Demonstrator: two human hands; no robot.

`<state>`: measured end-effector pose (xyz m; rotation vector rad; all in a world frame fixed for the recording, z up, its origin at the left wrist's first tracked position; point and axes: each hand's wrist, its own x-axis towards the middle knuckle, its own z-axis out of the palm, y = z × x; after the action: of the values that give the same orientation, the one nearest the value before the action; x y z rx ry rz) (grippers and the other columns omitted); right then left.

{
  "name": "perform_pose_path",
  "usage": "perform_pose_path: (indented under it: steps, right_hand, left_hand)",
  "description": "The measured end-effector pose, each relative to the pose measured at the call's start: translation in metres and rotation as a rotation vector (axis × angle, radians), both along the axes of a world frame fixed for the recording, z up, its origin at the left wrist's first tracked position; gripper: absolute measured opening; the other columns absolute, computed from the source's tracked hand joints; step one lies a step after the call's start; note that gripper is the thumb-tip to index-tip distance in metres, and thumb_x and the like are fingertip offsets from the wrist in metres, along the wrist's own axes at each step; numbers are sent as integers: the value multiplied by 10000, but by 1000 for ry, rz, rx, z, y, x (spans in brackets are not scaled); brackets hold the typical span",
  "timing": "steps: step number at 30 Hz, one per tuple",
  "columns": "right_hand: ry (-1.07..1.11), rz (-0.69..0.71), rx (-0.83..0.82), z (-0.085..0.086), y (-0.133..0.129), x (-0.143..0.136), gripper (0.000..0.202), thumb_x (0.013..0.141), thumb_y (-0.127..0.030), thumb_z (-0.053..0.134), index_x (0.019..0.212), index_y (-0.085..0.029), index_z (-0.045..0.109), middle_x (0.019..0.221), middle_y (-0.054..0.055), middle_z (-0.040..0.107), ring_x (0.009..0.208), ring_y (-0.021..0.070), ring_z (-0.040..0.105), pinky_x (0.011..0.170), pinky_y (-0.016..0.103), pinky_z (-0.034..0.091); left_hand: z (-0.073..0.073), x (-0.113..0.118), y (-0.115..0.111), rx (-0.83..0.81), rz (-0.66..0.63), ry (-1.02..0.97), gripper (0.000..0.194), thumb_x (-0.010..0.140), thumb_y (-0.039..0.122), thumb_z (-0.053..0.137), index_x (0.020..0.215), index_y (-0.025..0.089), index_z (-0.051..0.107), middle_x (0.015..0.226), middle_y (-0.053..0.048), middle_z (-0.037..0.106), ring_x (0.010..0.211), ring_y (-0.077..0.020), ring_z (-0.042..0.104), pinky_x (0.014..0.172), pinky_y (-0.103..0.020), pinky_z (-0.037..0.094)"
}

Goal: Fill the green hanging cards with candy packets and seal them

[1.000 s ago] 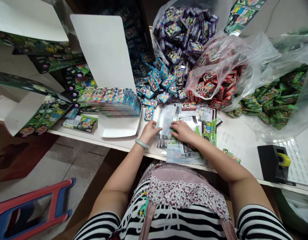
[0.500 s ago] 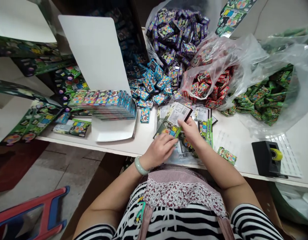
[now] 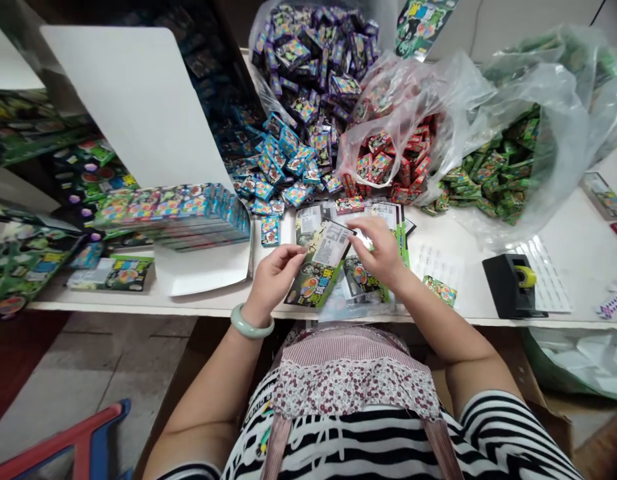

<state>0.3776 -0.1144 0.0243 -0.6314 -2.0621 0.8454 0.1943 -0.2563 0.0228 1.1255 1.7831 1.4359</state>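
A flat black-and-green printed packet (image 3: 314, 283) with a pale label area lies tilted in front of me, over other flat packets. My left hand (image 3: 274, 277), wearing a pale green bangle, has its thumb and forefinger pinched together at the packet's left edge. At the upper right corner, my right hand (image 3: 381, 257) has its thumb and fingers closed on the packet. Beneath and behind it are more flat printed packets (image 3: 402, 233) and clear plastic film (image 3: 338, 303). A small red box (image 3: 349, 205) rests on top of the packets at the back.
An open white-lidded carton (image 3: 213, 270) of stacked small boxes stands left. Behind are piles of blue boxes (image 3: 288, 160), purple boxes (image 3: 308, 53), and bagged red boxes (image 3: 413, 160) and green boxes (image 3: 508, 167). A tape dispenser (image 3: 505, 287) sits right, a red-blue stool (image 3: 83, 440) below left.
My left hand has moved left from the packet's face to its edge. The packet has come down slightly, and a small red box now shows behind it. The whole view has shifted.
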Motion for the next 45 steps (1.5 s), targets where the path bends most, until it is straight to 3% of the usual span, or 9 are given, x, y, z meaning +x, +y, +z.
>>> perform_pose_path:
  steps: [3, 8, 12, 18, 22, 28, 33, 38, 45]
  right_hand:
    - [-197, 117, 28, 11, 8, -6, 230, 896, -277, 609, 1108, -195, 643, 1132, 123, 691, 1112, 264, 608, 1016, 478, 471]
    - [-180, 373, -484, 16, 18, -15, 243, 798, -395, 727, 875, -174, 663, 807, 15, 665, 749, 154, 607, 726, 315, 526]
    - [-272, 695, -753, 23, 28, -11, 268, 736, -428, 770, 820, -178, 723, 790, -13, 709, 749, 141, 627, 750, 314, 545]
    - [-126, 619, -716, 27, 30, -18, 267, 794, -417, 739, 945, -198, 769, 998, 30, 763, 977, 176, 679, 943, 378, 532]
    - [-158, 641, -562, 26, 27, -29, 317, 880, -466, 641, 979, -186, 753, 1031, 54, 748, 1011, 197, 672, 952, 399, 527]
    - [-29, 198, -139, 29, 5, -24, 510, 928, -538, 573, 1347, -249, 560, 1439, 96, 550, 1388, 295, 452, 1112, 512, 417]
    - [-26, 436, -520, 3, -15, -28, 512, 840, -540, 681, 1223, -219, 567, 1208, 95, 658, 1166, 235, 614, 989, 419, 528]
    - [-35, 375, -746, -10, -14, -26, 260, 839, -433, 691, 874, -222, 544, 736, -39, 537, 703, 118, 546, 707, 293, 508]
    - [-242, 345, -867, -22, -31, 11, 309, 798, -378, 750, 747, -236, 480, 615, -70, 427, 577, 97, 423, 545, 253, 423]
  left_hand:
    - [12, 1, -3, 11, -106, 264, 180, 894, 348, 601, 901, 195, 697, 873, -52, 704, 813, -183, 642, 758, -312, 515]
    - [20, -5, -6, 123, -112, 582, 156, 945, 244, 524, 901, 188, 663, 852, -54, 686, 809, -172, 638, 745, -294, 497]
    - [21, -9, -9, 205, -245, 705, 169, 979, 219, 487, 945, 185, 649, 830, -53, 680, 776, -163, 640, 723, -282, 504]
    - [14, -5, -3, 79, -167, 936, 350, 975, 273, 496, 1292, 140, 561, 1218, -178, 679, 1132, -289, 636, 977, -444, 515]
    - [7, -10, 3, 30, -137, 943, 332, 976, 191, 410, 1229, 147, 620, 1143, -144, 725, 1028, -246, 690, 891, -380, 552]
    - [7, -26, -6, 186, 145, 718, 283, 935, 228, 561, 1194, 188, 670, 1099, -81, 747, 950, -190, 705, 864, -310, 551]
    - [5, -12, -2, 231, 163, 175, 235, 867, 303, 687, 1080, 208, 719, 1017, -30, 755, 927, -174, 704, 873, -305, 565]
    - [-12, 14, 13, 211, 109, -553, 347, 732, 418, 827, 981, 201, 721, 980, -52, 769, 974, -215, 717, 896, -341, 579]
    - [-29, 23, 2, 186, 48, -520, 406, 857, 454, 707, 1180, 218, 642, 1045, -74, 744, 935, -188, 718, 823, -325, 599]
